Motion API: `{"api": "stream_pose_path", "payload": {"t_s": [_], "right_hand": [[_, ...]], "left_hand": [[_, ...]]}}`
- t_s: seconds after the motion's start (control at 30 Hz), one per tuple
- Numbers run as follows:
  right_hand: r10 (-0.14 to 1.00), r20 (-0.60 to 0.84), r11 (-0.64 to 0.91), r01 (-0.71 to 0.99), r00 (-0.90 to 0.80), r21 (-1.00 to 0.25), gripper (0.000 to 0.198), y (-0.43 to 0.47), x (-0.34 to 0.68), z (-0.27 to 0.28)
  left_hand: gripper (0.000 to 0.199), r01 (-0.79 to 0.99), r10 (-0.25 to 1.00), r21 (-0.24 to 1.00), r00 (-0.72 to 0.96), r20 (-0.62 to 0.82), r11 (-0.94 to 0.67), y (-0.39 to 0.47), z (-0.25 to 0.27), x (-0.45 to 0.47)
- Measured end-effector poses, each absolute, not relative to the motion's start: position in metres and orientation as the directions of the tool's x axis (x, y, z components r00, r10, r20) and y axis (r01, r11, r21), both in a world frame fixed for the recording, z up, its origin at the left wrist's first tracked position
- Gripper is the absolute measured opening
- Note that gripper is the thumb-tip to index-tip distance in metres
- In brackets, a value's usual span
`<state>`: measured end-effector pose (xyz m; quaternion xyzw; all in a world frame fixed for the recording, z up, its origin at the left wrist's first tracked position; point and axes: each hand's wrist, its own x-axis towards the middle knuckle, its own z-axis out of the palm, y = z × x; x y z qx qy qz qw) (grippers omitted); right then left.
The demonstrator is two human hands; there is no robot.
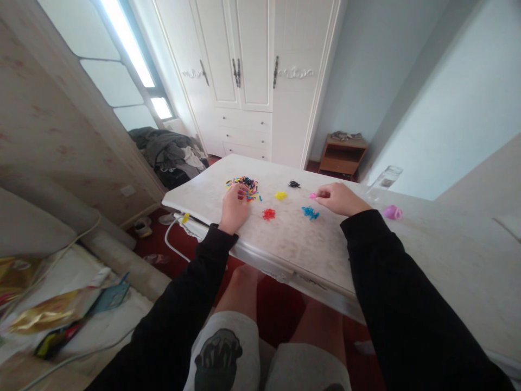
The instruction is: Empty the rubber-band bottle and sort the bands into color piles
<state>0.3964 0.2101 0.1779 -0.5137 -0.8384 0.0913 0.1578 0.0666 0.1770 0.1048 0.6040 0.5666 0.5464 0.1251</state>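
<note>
A mixed heap of small coloured pieces [249, 183], too small to name, lies on the white table [285, 239]. My left hand [235, 207] rests at the heap's near edge with its fingers curled in; what they hold, if anything, is hidden. My right hand [336, 199] has its fingertips pinched together against a small pink pile [312, 195]; whatever is in the pinch cannot be made out. Between my hands lie separate piles: black pieces [294, 184], yellow pieces [280, 195], red pieces [269, 214] and blue pieces [310, 212].
A clear glass [386, 178] and a purple object [393, 212] are on the table, right of my right hand. Beyond the table stand a white wardrobe [252, 81] and a wooden nightstand [343, 156]. A white cable [173, 247] hangs at the table's left edge.
</note>
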Motion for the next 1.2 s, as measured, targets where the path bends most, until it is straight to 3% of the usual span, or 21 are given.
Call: {"api": "stream_pose_path", "payload": {"t_s": [0.47,0.67,0.9,1.2], "right_hand": [[0.893,0.169,0.45,0.836,-0.417,-0.314,0.02,0.207,0.393,0.179],[0.869,0.219,0.494,0.799,-0.443,-0.343,0.015,0.205,0.383,0.174],[0.761,0.313,0.647,0.628,-0.568,-0.433,0.013,0.193,0.347,0.163],[0.54,0.508,0.84,0.39,-0.671,-0.377,0.015,0.176,0.312,0.15]], "left_hand": [[0.022,0.475,0.858,0.818,-0.216,0.466,-0.325,0.171,0.113,0.07],[0.014,0.351,0.876,0.841,-0.102,0.471,-0.411,0.172,0.11,0.068],[0.013,0.283,0.856,0.821,-0.002,0.517,-0.496,0.176,0.103,0.067],[0.016,0.249,0.84,0.803,0.118,0.53,-0.541,0.17,0.108,0.072]]}}
